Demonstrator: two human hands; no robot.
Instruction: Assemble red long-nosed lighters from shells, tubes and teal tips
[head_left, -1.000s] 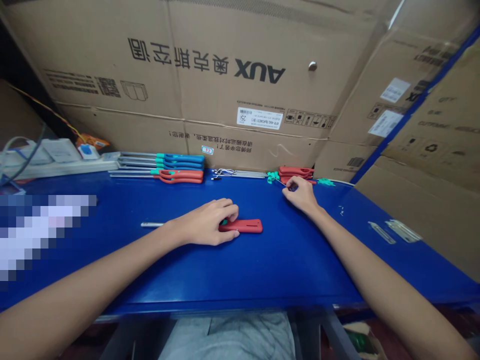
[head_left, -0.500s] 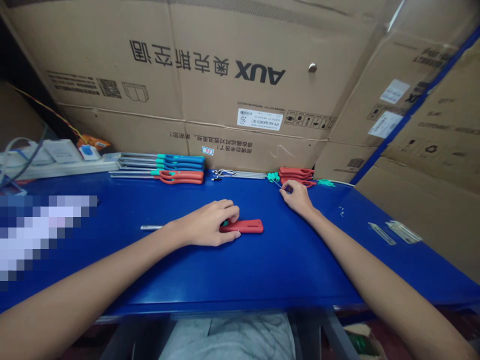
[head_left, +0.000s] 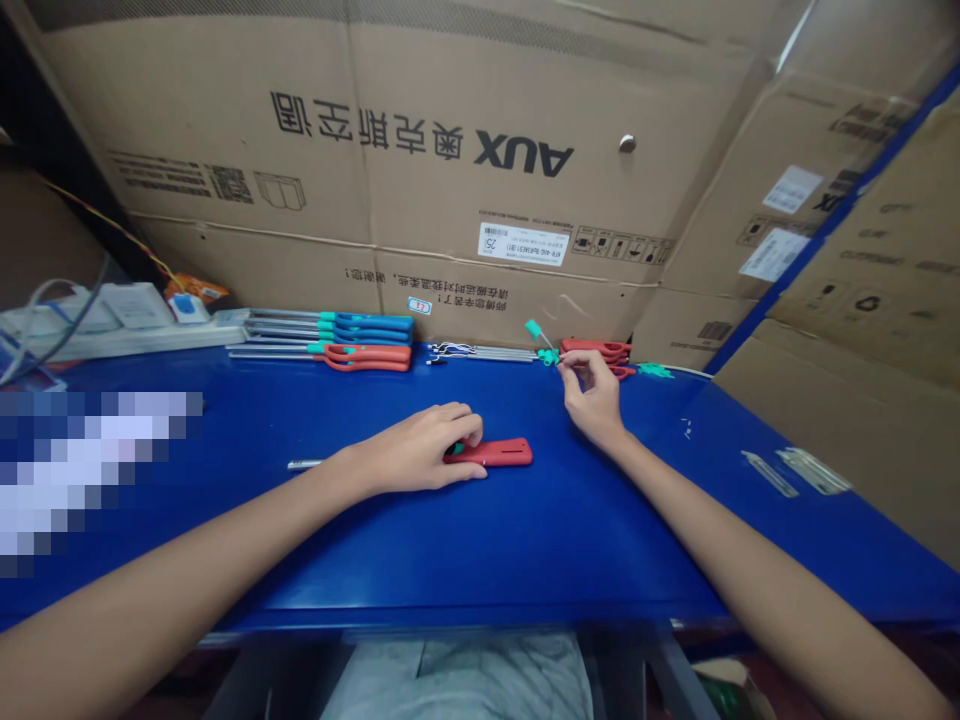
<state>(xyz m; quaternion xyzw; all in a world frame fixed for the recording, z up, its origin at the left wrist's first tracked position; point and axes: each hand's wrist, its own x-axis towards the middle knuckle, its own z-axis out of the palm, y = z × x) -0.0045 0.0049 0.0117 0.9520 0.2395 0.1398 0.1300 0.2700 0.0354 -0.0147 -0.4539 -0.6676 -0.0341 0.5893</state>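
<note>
"How many loose pieces sit by the hands?"

"Three. The left hand (head_left: 412,452), palm down, grips the end of a red lighter handle (head_left: 499,452), with a steel rod (head_left: 306,464) at its nine o'clock. The right hand (head_left: 592,395), raised at the wrist, pinches a teal-tipped wire (head_left: 546,342) narrowly."

"Beyond them?"

"At least four long lighters (head_left: 364,352) lie at eleven o'clock on the blue table (head_left: 570,540)."

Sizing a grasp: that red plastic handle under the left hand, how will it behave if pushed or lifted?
The red plastic handle looks stiff: it lies straight and flat on the blue table, so it probably won't roll. Its slotted moulded shell suggests it is light for its size. Smooth plastic may slide if pushed.
</note>
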